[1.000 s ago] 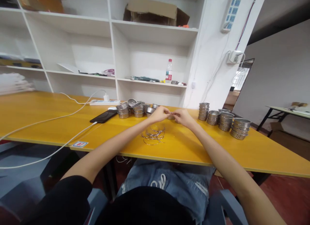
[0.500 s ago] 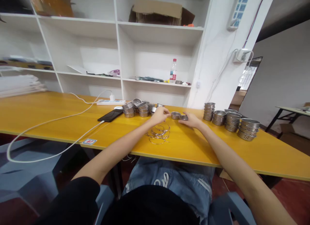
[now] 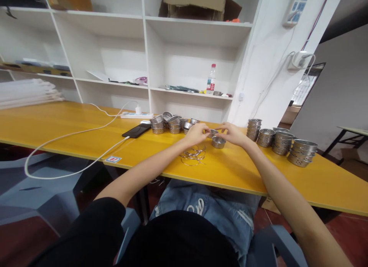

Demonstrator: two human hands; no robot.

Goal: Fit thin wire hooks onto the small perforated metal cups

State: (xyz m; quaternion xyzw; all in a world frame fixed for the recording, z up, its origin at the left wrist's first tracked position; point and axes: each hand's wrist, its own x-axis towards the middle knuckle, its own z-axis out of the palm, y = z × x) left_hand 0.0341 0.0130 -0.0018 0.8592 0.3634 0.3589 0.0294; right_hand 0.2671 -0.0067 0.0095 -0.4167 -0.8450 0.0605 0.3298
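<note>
My left hand (image 3: 198, 133) has its thumb and fingers pinched together at the left edge of a small perforated metal cup (image 3: 213, 133). Whatever is in that pinch is too small to make out. On the cup's other side is my right hand (image 3: 232, 134), its thumb and forefinger apart around the rim, partly hiding it. Just in front stands a second metal cup (image 3: 218, 143), upright on the yellow table (image 3: 235, 167). Thin wire rings (image 3: 194, 156) lie in a loose tangle below my left wrist.
Stacked metal cups (image 3: 301, 153) stand at the right, and a pile of similar cups (image 3: 174, 124) at the back left. Beside that pile lie a black phone (image 3: 136, 130) with a white cable (image 3: 71, 133) and a power strip (image 3: 137, 115). White shelves (image 3: 120, 52) rise behind.
My right hand has left the front cup and moved up to the rear one, with its fingers spread wider. My left hand has come closer to that cup. The view has shifted slightly.
</note>
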